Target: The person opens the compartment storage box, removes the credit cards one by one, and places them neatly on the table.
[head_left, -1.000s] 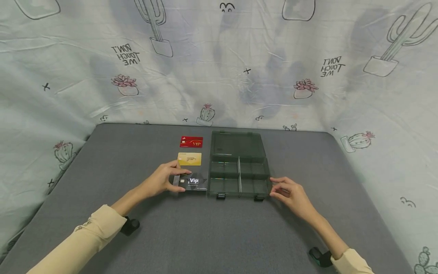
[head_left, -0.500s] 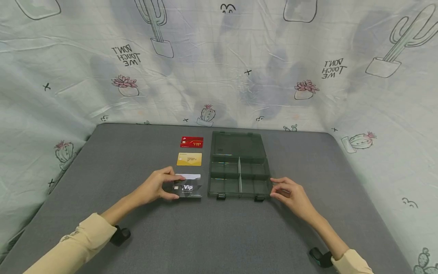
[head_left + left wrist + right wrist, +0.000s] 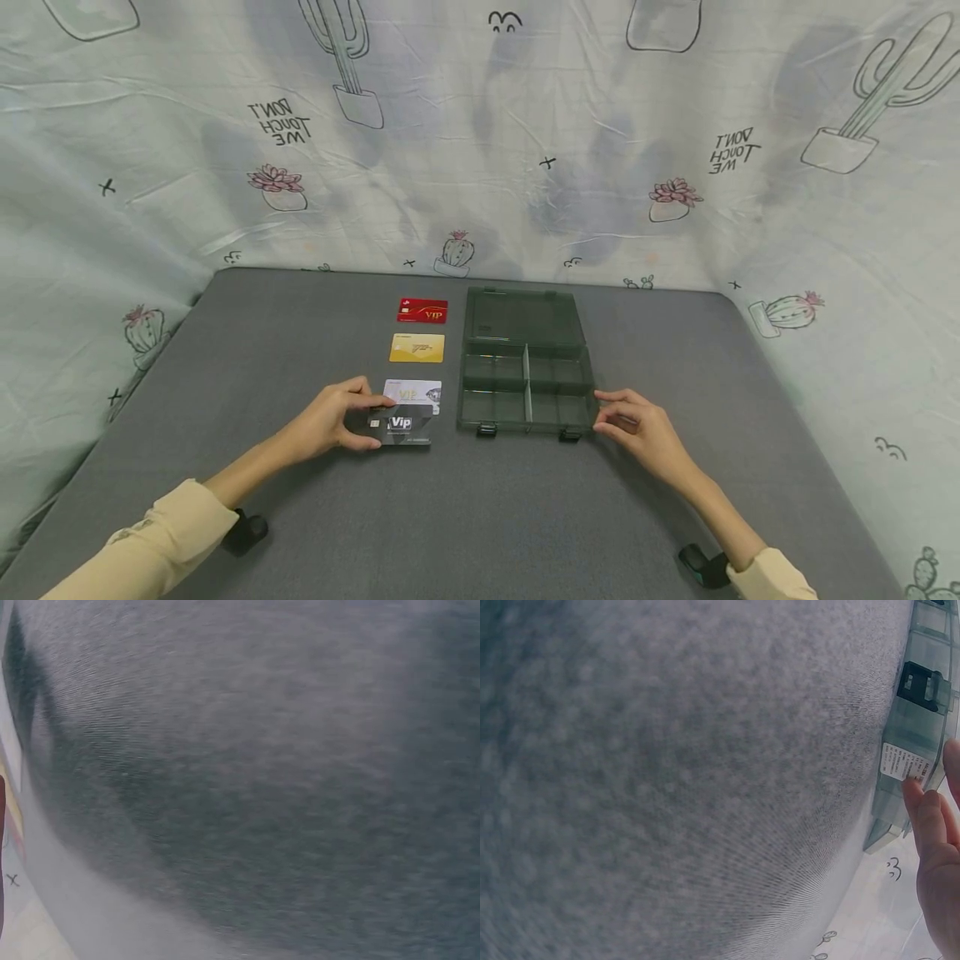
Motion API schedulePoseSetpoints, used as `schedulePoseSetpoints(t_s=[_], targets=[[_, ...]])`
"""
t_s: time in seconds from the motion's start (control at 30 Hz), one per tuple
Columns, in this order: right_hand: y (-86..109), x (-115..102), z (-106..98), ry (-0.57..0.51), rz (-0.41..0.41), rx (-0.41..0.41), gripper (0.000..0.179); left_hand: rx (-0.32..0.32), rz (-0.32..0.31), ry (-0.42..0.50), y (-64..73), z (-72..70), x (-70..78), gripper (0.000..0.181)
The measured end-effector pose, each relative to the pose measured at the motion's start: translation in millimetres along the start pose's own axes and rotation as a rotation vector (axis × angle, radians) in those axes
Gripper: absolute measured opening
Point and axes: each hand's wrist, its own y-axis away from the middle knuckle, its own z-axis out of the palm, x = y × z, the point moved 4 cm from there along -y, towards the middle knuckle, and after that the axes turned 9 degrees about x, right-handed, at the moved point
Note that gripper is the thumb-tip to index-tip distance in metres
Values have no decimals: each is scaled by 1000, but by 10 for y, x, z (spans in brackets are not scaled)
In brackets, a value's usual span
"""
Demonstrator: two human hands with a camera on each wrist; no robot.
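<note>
My left hand (image 3: 322, 421) pinches a black Vip card (image 3: 401, 427) by its left end, thumb on the near edge and a finger on the far one. That card overlaps the lower part of a silver VIP card (image 3: 411, 389). Beyond these lie a gold card (image 3: 417, 348) and a red VIP card (image 3: 422, 311) in a column. To their right stands a dark translucent compartment box (image 3: 495, 427), lid laid back. Fingertips of my right hand (image 3: 637, 427) touch the box's right wall; in the right wrist view they rest near a white label (image 3: 904, 763).
Grey cloth covers the table (image 3: 480, 517). The box has two front latches (image 3: 486, 430) and a white divider (image 3: 528, 387) between its compartments. A printed curtain (image 3: 480, 133) hangs behind the table.
My left hand has drawn the black card leftward and nearer to me, and the silver card beneath has come into view. The right hand stays at the box.
</note>
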Motion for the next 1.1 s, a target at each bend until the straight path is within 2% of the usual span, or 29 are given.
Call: schedulePoseSetpoints(t_s=[0.4,0.63,0.8,1.0,1.1], targets=[[16,-12,2,-3,-4,3,18,-60,44,70,191,64,29,48],[8,-7,5,-5,12,2,17,-97,9,71,210,140,6,48],[9,-1,6,-4,13,4,16,-94,14,86,207,161,-3,49],[10,-29,8,-3,-17,21,15,-73,-19,82,246,154,1,50],[10,-44,12,-4,-27,27,14,-42,8,74,278,158,2,49]])
